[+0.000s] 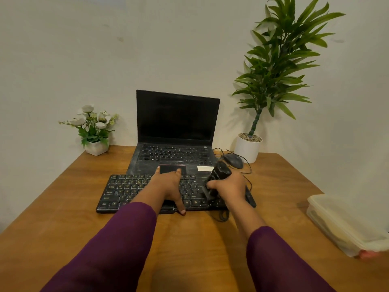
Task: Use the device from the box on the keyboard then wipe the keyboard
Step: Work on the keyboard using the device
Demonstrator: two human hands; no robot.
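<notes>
Purple-sleeved right hand [230, 187] grips the blurred device [220, 171], hiding its middle.

Keyboard [126, 190]: bottom-left keys read "Ctrl" & "Alt"; other key legends were too small/blurred to read. White sticker [205, 168] on laptop [176, 119]: txt unreadable.

Left hand [168, 186] centre frame, palm down, fingers straight and spread, thumb toward lower edge. Right hand [230, 189] just right of it, fingers curled round dark device [220, 172]. Both forearms in purple sleeves [117, 245], entering from bottom edge.
</notes>
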